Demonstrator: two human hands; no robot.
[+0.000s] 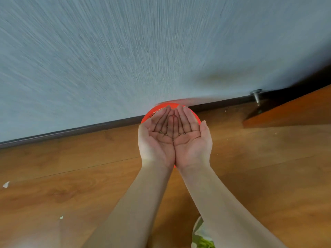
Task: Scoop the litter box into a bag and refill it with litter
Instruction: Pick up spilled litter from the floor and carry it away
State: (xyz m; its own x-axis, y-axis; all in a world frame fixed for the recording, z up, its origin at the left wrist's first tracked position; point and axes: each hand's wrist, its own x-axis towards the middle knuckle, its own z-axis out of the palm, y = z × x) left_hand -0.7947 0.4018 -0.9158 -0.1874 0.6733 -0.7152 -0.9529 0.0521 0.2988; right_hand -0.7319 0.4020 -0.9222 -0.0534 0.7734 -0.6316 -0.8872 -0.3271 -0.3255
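Note:
My left hand and my right hand are held side by side, palms up, cupped into one bowl in the middle of the view. A few small brown grains of litter cling to the palms and fingers; the cup holds nothing else. Below the hands is a round orange-red plastic basket, mostly hidden by them, standing on the floor against the wall. A white and green bag shows at the bottom edge beside my right forearm.
A pale textured wall with a dark baseboard rises just beyond the basket. A metal door stopper and a wooden door edge are at the right. Small white scraps lie on the wooden floor at the left.

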